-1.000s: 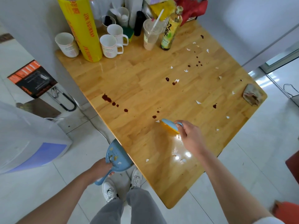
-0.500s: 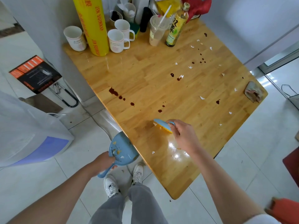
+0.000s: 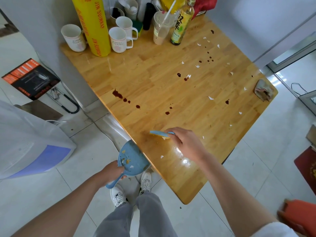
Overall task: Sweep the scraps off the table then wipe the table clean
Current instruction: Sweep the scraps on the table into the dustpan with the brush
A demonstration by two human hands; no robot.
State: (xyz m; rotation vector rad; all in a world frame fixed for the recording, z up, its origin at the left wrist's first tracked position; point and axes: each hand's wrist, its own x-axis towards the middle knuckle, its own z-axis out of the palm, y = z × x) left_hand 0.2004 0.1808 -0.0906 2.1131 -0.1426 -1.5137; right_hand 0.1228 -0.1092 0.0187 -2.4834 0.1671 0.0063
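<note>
My right hand grips a small blue brush with yellow bristles, set down on the wooden table near its left edge. My left hand holds the handle of a blue dustpan, whose lip sits against the table edge and which holds a few scraps. White paper scraps and dark brown sauce spots are scattered over the table. One scrap lies close to the dustpan. A crumpled rag rests at the table's right corner.
At the table's far end stand a yellow roll of film, three white mugs, a plastic cup with a straw and a tea bottle. A white appliance stands on the tiled floor at left.
My right hand has drawn the brush left across the table toward the dustpan. The left hand has kept the dustpan at the table edge.
</note>
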